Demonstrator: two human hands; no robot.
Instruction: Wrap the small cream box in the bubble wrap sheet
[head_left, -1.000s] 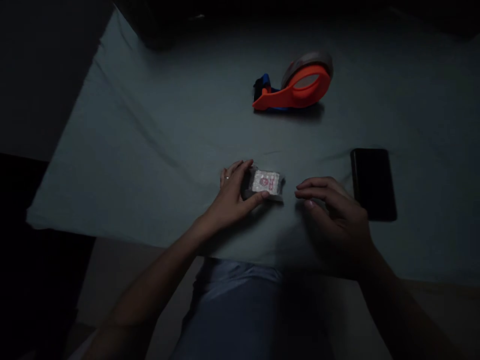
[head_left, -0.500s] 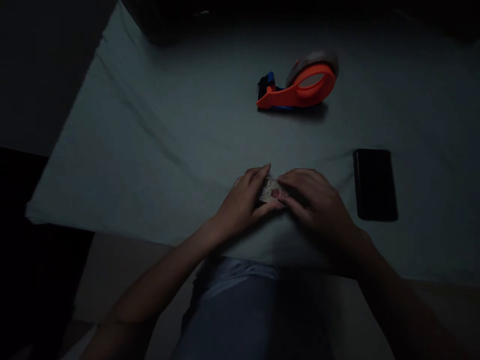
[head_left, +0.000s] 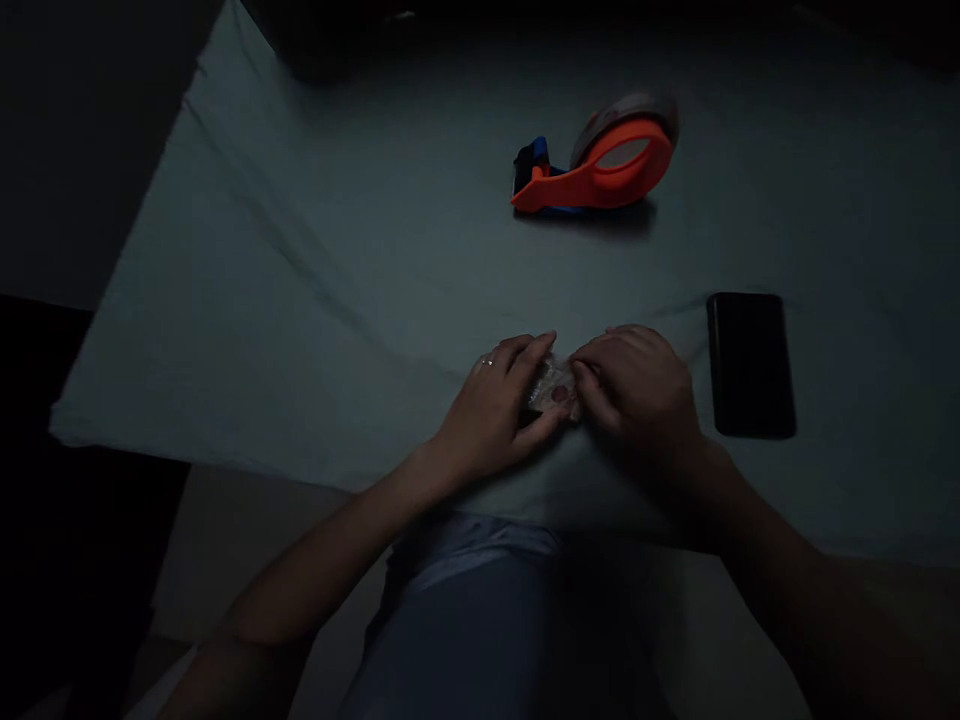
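A small pale packet (head_left: 553, 385) with a red mark, wrapped in clear film, lies on the grey-green cloth near the table's front edge. My left hand (head_left: 499, 410) grips its left side, with a ring on one finger. My right hand (head_left: 637, 385) closes over its right side, fingers curled on the wrapping. Both hands hide most of the packet.
An orange and blue tape dispenser (head_left: 596, 170) with a roll of clear tape sits farther back on the cloth (head_left: 300, 270). A black phone (head_left: 750, 362) lies flat to the right of my right hand. The scene is dim; the surroundings are dark.
My right hand came in from the right and closed on the packet. Both hands now cover more of it than a second ago.
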